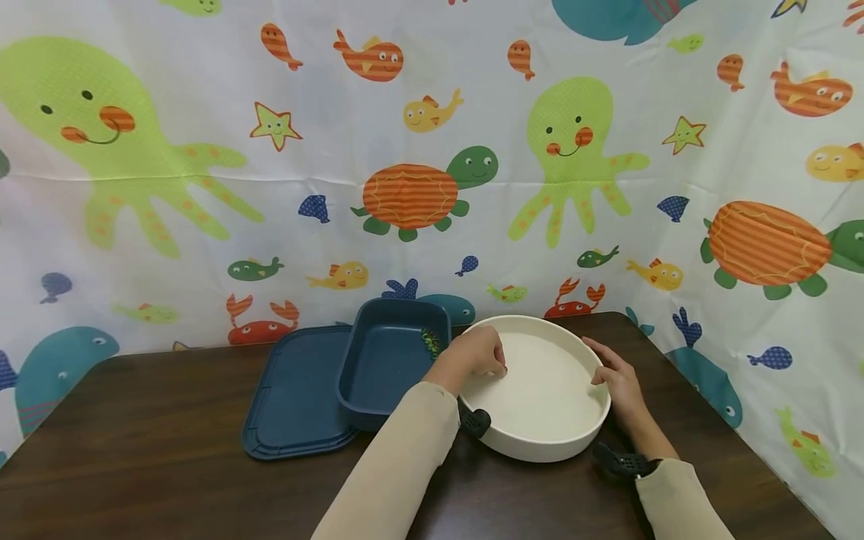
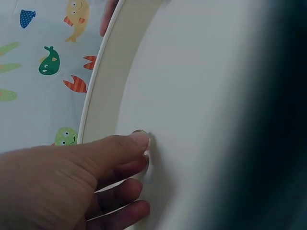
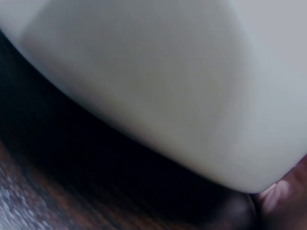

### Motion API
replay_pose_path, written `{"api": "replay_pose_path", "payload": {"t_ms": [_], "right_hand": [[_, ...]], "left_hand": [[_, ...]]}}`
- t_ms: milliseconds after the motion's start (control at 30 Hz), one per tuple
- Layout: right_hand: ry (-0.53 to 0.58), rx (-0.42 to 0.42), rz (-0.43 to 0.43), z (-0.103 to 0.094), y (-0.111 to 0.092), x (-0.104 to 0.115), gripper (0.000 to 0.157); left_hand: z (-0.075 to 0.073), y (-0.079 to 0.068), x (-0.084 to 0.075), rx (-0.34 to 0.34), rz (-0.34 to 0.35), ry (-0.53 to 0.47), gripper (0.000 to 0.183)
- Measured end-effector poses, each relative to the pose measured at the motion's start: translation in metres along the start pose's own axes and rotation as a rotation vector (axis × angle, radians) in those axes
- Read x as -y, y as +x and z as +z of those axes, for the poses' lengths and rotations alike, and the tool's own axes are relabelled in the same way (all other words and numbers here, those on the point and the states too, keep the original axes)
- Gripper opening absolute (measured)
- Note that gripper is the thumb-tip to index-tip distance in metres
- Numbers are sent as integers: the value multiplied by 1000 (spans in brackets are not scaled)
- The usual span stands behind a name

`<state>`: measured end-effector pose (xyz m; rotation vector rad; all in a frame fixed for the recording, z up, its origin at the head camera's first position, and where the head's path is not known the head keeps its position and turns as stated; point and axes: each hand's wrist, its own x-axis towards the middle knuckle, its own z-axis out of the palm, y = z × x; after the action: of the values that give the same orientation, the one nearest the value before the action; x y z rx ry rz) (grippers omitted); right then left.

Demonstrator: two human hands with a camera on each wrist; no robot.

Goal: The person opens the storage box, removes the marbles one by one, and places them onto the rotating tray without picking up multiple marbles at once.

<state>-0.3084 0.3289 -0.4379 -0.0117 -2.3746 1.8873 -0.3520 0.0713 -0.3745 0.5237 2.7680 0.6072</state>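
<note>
One white fabric backdrop [image 1: 378,157] printed with sea animals stood behind one dark brown wood-grain table [image 1: 135,450]. One round, cream-white, low-walled bowl [image 1: 547,450] sat at the table's right part and contained the left hand's fingertips. One dark blue, rectangular, open container [image 1: 388,360] stood just left of the bowl; one small green, textured item [image 1: 430,343] lay against its right wall. One dark blue, flat, rectangular lid [image 1: 297,397] lay left of the container. Two hands were present: the right hand [image 1: 624,386] gripped the bowl's rim; the left hand [image 1: 475,352] had curled fingers, its thumb meeting the index fingertip, contents indeterminable.
</note>
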Motion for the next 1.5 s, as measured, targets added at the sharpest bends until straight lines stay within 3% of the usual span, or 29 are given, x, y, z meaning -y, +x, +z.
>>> {"api": "replay_pose_path", "payload": {"t_ms": [300, 533, 633, 833, 1133, 1500], "right_hand": [[1, -4, 16, 1, -1, 1, 68], [-8, -18, 15, -3, -1, 2, 67], [-12, -22, 5, -4, -1, 1, 67], [-24, -13, -6, -5, -1, 1, 67], [-22, -7, 2, -3, -2, -1, 67], [-6, -7, 17, 2, -1, 2, 67]], "left_hand": [[-2, 0, 1, 7, -6, -11, 10], [-37, -11, 1, -19, 80, -9, 12], [-52, -15, 8, -40, 94, -39, 14], [-69, -21, 40, -71, 39, -81, 15], [-61, -21, 82, -72, -16, -57, 9], [-55, -23, 91, -39, -74, -31, 8]]}}
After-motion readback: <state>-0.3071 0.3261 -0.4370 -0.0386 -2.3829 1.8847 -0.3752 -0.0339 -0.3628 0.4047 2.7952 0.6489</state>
